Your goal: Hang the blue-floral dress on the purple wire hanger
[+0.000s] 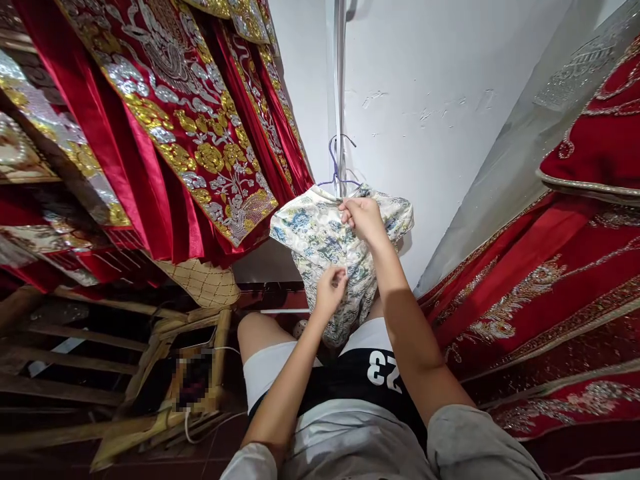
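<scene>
A short-sleeved floral top (pixel 320 233), white with blue and green flowers, hangs in front of me on a purple wire hanger (pixel 334 163). My right hand (pixel 363 217) is at the top's front, just below the neckline. Its fingers are closed in a pinch on the cloth there. Lower down, my left hand (pixel 331 290) is in front of the top's middle with thumb and fingers curled together. Whatever lies between those left fingertips is too small to make out. The garment's lower end hangs down between my knees.
A metal pole (pixel 340 80) runs up the white wall (pixel 430 73) behind the hanger. Red embroidered garments (pixel 200 133) hang at left, and more red beaded cloth (pixel 525 293) at right. At lower left, a wooden chair (pixel 223 340) bears a blurred-out object with a white cable (pixel 187 427).
</scene>
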Demonstrator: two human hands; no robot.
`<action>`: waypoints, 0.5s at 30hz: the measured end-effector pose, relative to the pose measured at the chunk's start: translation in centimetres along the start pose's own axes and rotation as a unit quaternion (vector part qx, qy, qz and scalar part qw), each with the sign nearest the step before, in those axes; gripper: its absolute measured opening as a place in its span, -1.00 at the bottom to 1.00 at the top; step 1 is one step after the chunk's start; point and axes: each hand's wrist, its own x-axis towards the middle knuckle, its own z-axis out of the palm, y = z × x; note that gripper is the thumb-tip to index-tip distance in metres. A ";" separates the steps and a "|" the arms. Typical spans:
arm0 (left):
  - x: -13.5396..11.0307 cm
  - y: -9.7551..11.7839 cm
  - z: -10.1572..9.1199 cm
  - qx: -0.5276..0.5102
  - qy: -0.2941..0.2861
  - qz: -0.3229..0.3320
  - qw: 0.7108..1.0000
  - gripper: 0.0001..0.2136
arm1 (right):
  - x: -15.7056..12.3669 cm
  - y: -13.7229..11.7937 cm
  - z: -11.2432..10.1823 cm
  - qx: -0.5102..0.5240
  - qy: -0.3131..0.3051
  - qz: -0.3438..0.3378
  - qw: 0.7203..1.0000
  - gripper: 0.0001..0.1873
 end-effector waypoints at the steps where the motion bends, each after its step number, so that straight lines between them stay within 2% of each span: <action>1: 1.8 1.1 -0.8 -0.007 0.015 0.018 1.000 -0.78 | -0.6 0.3 0.0 0.004 -0.003 -0.008 1.000 -0.70; 4: 8.2 5.0 -3.4 0.023 0.073 0.096 0.992 -0.69 | -1.7 0.8 -0.2 -0.003 -0.005 -0.046 0.999 -0.72; 7: 13.3 8.4 -4.9 0.087 0.029 0.174 0.981 -0.78 | -1.2 1.3 -0.2 -0.022 -0.006 -0.075 0.997 -0.72; 10: 15.7 10.1 -5.5 0.144 -0.007 0.219 0.965 -0.82 | -0.5 3.3 -0.4 -0.069 0.014 -0.075 0.995 -0.70; 12: 16.5 10.3 -6.4 0.144 0.036 0.219 0.964 -0.81 | -0.8 5.8 -0.4 -0.107 0.023 -0.040 0.993 -0.71; 15: 17.5 8.5 -9.6 0.074 0.181 0.180 0.964 -0.83 | -3.3 10.2 -0.1 -0.117 0.014 0.036 0.992 -0.74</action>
